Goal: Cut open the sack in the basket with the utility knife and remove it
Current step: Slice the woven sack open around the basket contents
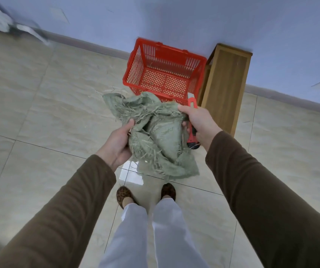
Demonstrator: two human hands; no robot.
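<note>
I am standing on the tiled floor (39,105) and holding the green sack (156,132) up in front of me, out of the red basket (165,72) and well above my feet. My left hand (117,143) is gripping the sack's left side, thumb curled over the frayed cloth and fingers underneath it. My right hand (197,122) is pinching the sack's upper right edge with the thumb while it is also clutching the red utility knife (192,120), whose body is showing above and below my fist; I cannot tell whether the blade is out. The sack is hanging crumpled and torn between my two hands, loose fibres sticking out along its edges, its lower corner drooping toward my leopard-print slippers (168,191). The basket is sitting on the floor just beyond the sack, against the blue wall (194,20), with nothing but a few stray fibres showing inside it. A wooden stand (224,84) is standing just to the right of the basket, touching or nearly touching it
</note>
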